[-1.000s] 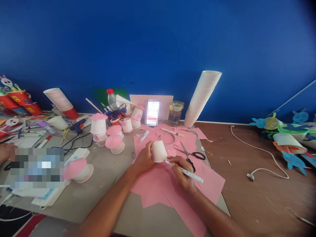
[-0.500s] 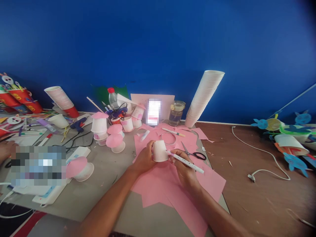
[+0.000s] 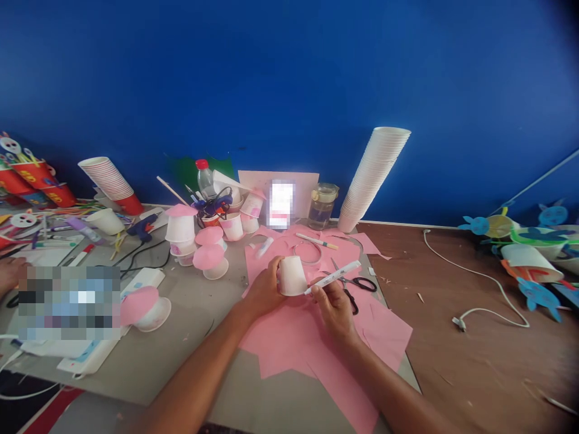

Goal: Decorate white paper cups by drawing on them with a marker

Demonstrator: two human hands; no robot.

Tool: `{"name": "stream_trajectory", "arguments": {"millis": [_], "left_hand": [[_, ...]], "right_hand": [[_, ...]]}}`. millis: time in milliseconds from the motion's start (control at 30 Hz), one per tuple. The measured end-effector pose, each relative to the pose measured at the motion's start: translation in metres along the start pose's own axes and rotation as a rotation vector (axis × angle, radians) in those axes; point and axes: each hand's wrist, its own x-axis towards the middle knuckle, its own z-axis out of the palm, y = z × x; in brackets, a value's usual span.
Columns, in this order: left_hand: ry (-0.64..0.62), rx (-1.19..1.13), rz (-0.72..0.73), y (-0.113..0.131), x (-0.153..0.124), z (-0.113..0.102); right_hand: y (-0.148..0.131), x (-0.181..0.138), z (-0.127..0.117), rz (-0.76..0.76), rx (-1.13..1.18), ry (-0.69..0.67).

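Observation:
My left hand (image 3: 266,283) is closed around the left side of a white paper cup (image 3: 293,276), which is upside down with its wide rim lowest. My right hand (image 3: 333,304) pinches a white marker (image 3: 337,276). The marker's lower left end is at the cup's right edge, near the rim; I cannot tell if it touches. Pink paper (image 3: 289,343) lies beneath both hands. Black-handled scissors (image 3: 362,283) rest on the paper, partly hidden behind my right hand. A second marker (image 3: 316,241) lies on the paper beyond the cup.
A tall leaning stack of paper cups (image 3: 375,181) stands at the back, beside a jar (image 3: 322,206). Left are cups with pink paper tops (image 3: 210,256), a glue gun (image 3: 143,228) and a power strip (image 3: 90,358). A co-worker's hand (image 3: 12,274) shows at the far left.
My right hand has turned the marker: its far end pointed down to the right and now points up to the right. More of the scissors shows. The cup stays in my left hand.

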Motion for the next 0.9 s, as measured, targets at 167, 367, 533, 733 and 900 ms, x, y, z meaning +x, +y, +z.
{"name": "stream_trajectory", "arguments": {"millis": [167,367,533,733,900], "left_hand": [[-0.014,-0.012,-0.012,0.002,0.0,-0.001],[-0.017,-0.027,-0.017,0.001,0.001,-0.001],[-0.02,-0.02,-0.018,0.0,0.0,0.0],[-0.002,-0.067,-0.006,-0.005,0.0,0.003],[-0.005,-0.037,0.01,-0.006,0.0,0.003]], "right_hand": [[0.002,-0.001,0.001,0.02,-0.034,0.021],[0.006,-0.002,0.002,0.046,-0.004,0.031],[0.011,-0.002,0.003,0.073,-0.008,0.041],[0.014,-0.003,0.001,0.075,-0.041,0.033],[0.015,-0.004,0.001,0.073,-0.057,0.021]]}}
